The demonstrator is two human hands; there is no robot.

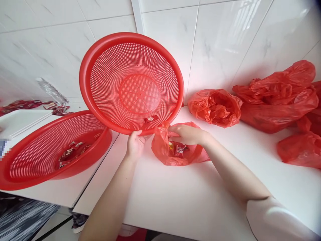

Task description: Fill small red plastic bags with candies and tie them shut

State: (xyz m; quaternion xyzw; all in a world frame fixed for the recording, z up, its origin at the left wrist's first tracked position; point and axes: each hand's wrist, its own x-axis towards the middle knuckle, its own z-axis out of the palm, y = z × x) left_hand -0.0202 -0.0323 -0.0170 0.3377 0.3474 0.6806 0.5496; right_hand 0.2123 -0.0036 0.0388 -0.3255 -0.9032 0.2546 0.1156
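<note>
A red plastic colander is tipped toward me, its near rim in the grip of my left hand. Low inside it lies one small red packet. Just right of that rim, a thin red plastic bag rests open on the table. My right hand is at the bag's mouth, fingers bent against its film near the colander's rim; the fingertips are partly hidden. Below that hand, several small wrapped packets, red and yellow, show inside the bag.
A second red colander holding packets stands at left. Red bags and bigger filled ones line the tiled wall at right. Loose wrappers and a white tray sit at far left, above a person's patterned clothing.
</note>
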